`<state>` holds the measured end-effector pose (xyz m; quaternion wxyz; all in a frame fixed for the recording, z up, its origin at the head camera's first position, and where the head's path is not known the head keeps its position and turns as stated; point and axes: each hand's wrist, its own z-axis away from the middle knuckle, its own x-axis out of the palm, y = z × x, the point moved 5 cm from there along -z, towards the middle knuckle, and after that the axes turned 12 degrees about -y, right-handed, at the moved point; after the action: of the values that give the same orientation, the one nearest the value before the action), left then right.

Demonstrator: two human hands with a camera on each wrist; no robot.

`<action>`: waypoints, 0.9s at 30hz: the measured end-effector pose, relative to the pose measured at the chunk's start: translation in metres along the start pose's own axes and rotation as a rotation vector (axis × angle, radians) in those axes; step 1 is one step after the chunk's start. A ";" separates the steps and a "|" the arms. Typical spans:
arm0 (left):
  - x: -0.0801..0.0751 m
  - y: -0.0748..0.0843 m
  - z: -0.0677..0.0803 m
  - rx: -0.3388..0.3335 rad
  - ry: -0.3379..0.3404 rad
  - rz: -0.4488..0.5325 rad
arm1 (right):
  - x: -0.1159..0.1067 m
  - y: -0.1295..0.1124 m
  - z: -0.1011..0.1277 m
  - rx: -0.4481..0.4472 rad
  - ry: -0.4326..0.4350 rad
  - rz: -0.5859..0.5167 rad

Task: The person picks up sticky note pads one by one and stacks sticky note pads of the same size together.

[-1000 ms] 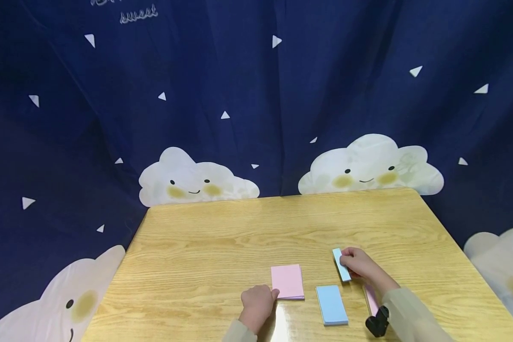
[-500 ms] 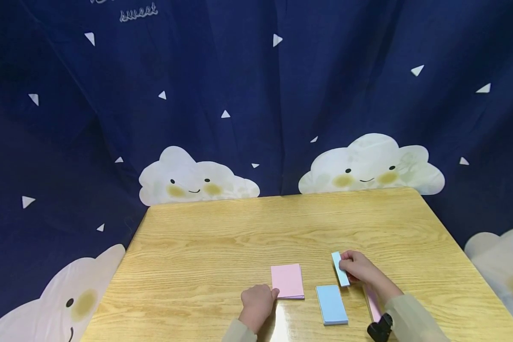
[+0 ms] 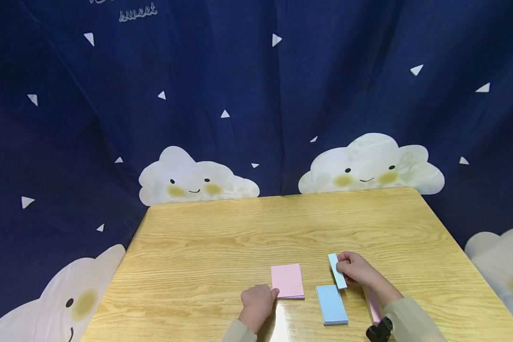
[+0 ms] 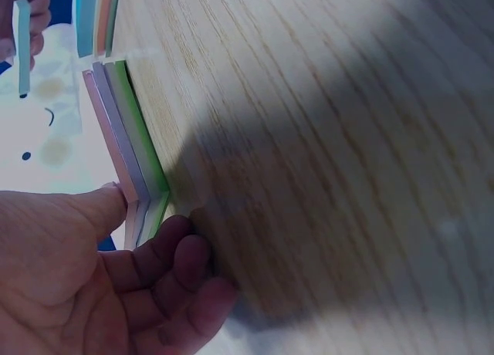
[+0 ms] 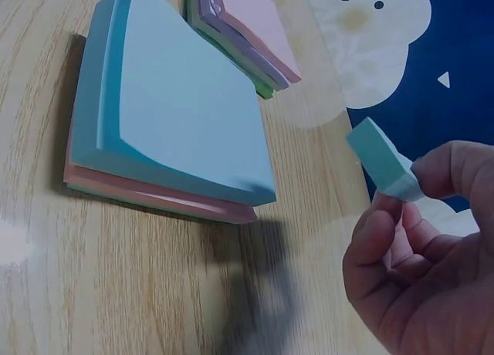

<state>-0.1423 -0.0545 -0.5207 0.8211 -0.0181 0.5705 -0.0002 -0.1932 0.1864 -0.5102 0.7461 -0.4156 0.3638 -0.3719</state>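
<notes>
Near the table's front, my left hand (image 3: 256,301) sits at the left corner of a square stack of sticky notes (image 3: 287,280), pink on top. In the left wrist view its thumb touches the pink edge and its fingers curl by the green bottom layer (image 4: 158,185). My right hand (image 3: 356,269) pinches a narrow pale blue-green sticky note pad (image 3: 337,270) between thumb and fingers. This narrow pad is just beyond the far right corner of a blue-topped sticky note stack (image 3: 331,304). In the right wrist view, a pink layer (image 5: 154,197) shows under the blue.
A long pink pad (image 3: 373,304) lies partly hidden under my right forearm. The wooden table (image 3: 205,247) ends at a dark blue curtain (image 3: 222,71) printed with clouds. A black object (image 3: 379,330) is at my right sleeve.
My right hand has shifted left and slightly nearer to me with the narrow pad, which now overlaps the blue stack's far corner in the head view. My left hand stays put.
</notes>
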 end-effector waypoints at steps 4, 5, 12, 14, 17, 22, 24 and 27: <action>0.000 0.000 -0.002 -0.003 -0.007 0.017 | -0.002 0.000 0.004 0.002 0.001 -0.002; 0.000 0.000 -0.002 -0.006 -0.011 0.023 | -0.002 0.000 0.005 -0.002 -0.002 0.002; -0.003 0.000 -0.002 -0.004 -0.025 0.035 | -0.009 0.004 0.014 -0.026 -0.016 0.008; -0.002 0.000 -0.003 -0.002 -0.023 0.036 | -0.011 0.006 0.017 -0.030 -0.020 -0.003; 0.000 0.000 -0.004 -0.002 -0.025 0.045 | -0.013 0.009 0.023 -0.031 -0.020 -0.004; 0.009 0.000 -0.011 -0.002 -0.025 0.039 | -0.018 0.016 0.032 -0.011 -0.015 -0.003; 0.018 -0.001 -0.017 0.004 -0.014 0.016 | -0.021 0.019 0.036 0.005 -0.007 -0.004; 0.020 0.000 -0.019 0.000 -0.031 0.003 | -0.025 0.023 0.042 0.021 0.009 0.003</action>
<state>-0.1528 -0.0559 -0.5459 0.8298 -0.0174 0.5578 0.0013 -0.1632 0.2308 -0.5091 0.7494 -0.4053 0.3638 -0.3766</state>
